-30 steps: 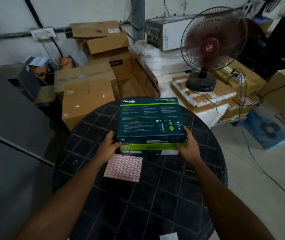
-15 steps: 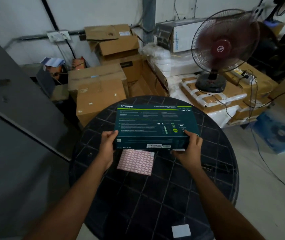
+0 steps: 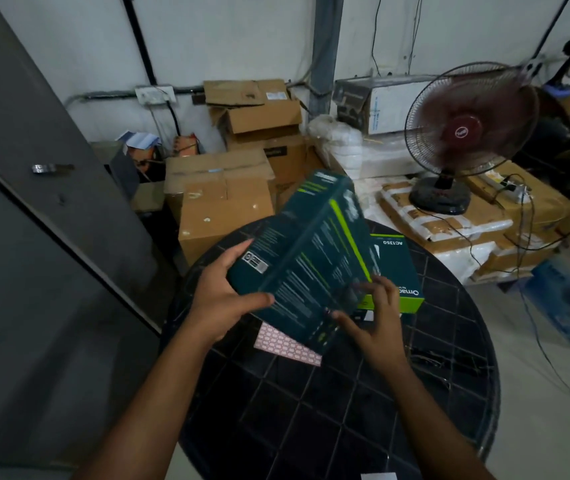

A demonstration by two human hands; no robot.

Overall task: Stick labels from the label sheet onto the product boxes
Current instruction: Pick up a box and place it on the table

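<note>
Left hand (image 3: 219, 303): I grip the near-left corner of the lifted box, thumb across its printed face, fingers curled over the end panel.
Lifted box (image 3: 306, 268): dark teal product box, held clear of the table, tilted with its far end pointing toward 1 o'clock; motion-blurred, print unreadable.
Label sheet (image 3: 285, 344): pink sheet of small labels, flat on the table at 6 o'clock from the lifted box, partly hidden beneath it.
Right hand (image 3: 375, 323): my fingers curl around the near-right edge of the lifted box, thumb below it.
Second box (image 3: 399, 271): teal and green, marked AC1350, lying flat on the table at 3 o'clock from the lifted box.
Table (image 3: 346, 403): round, black, grid-patterned.
Fan (image 3: 465, 133): dark red, standing on cartons at 1 o'clock.
</note>
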